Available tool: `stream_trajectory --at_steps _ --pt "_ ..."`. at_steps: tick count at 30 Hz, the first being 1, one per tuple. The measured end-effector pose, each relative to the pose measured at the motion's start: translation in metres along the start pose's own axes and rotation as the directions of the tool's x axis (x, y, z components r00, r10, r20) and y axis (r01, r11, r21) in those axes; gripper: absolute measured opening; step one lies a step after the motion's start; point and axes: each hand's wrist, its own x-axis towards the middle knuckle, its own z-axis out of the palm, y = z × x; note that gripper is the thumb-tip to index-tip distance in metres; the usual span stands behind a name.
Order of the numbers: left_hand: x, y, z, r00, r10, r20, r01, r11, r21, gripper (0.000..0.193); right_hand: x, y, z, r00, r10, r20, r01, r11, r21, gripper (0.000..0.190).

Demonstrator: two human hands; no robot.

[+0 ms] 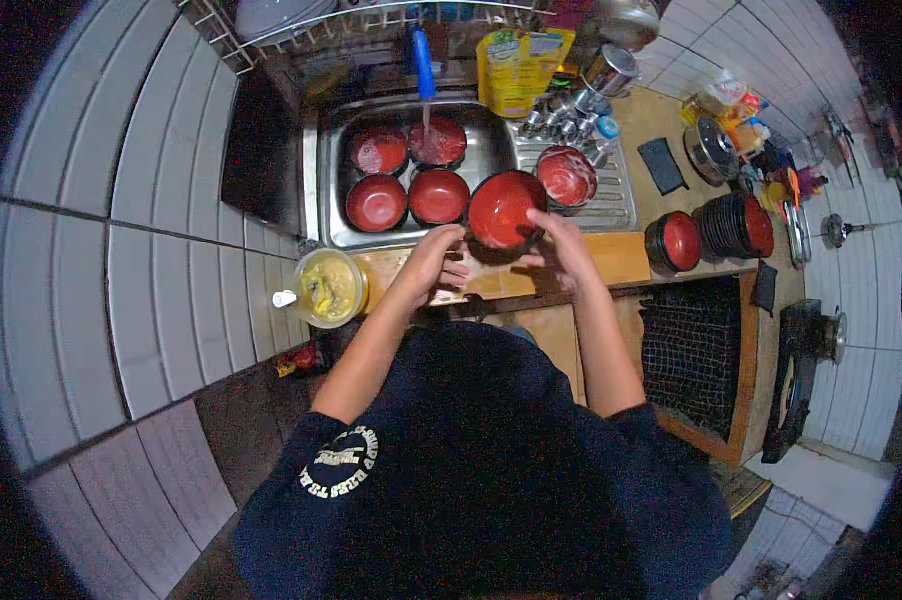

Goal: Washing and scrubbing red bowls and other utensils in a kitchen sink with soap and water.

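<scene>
A red bowl (505,204) with a dark outside is tilted towards me over the right side of the sink. My right hand (567,247) grips it, the thumb over the rim and the fingers below. Close to the bowl's lower left, my left hand (437,262) has its fingers apart; whether a fingertip touches the bowl is hard to tell. In the steel sink (488,120) sit more red bowls, two in front (377,202) and two behind. Water from a blue-ended tap (423,64) runs into the back right one (439,141).
Another red bowl (566,176), with foam on it, rests on the ribbed drainboard (612,214). Stacked bowls (728,225) occupy the counter at right. A tub of yellowish liquid (331,289) stands at the left front. Behind are a yellow pouch (518,71) and metal cups (563,116).
</scene>
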Motion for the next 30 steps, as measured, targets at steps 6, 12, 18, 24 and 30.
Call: stream_trajectory --at_steps 6,12,18,24,30 --pt "-0.002 -0.007 -0.054 0.998 0.001 -0.055 0.005 0.995 0.104 0.037 0.115 -0.021 0.035 0.889 -0.368 -0.273 0.03 0.642 -0.766 0.077" --pt "-0.014 -0.017 -0.075 0.957 0.29 0.017 -0.286 0.931 0.227 0.038 0.201 -0.022 0.061 0.851 -0.414 -0.322 -0.094 0.483 -0.871 0.086" --pt "-0.019 -0.02 -0.085 0.999 -0.012 -0.041 0.011 0.999 -0.035 0.038 0.269 -0.002 0.061 0.819 -0.434 -0.375 -0.12 0.51 -0.852 0.08" --pt "-0.007 -0.035 -0.101 0.976 0.207 -0.07 -0.18 0.943 0.279 0.034 0.299 0.021 0.046 0.746 -0.56 -0.36 0.035 0.574 -0.818 0.059" --pt "-0.001 -0.03 -0.097 0.996 0.049 -0.079 -0.039 0.991 0.128 0.034 0.281 0.043 0.041 0.627 -0.727 -0.279 0.323 0.568 -0.757 0.04"
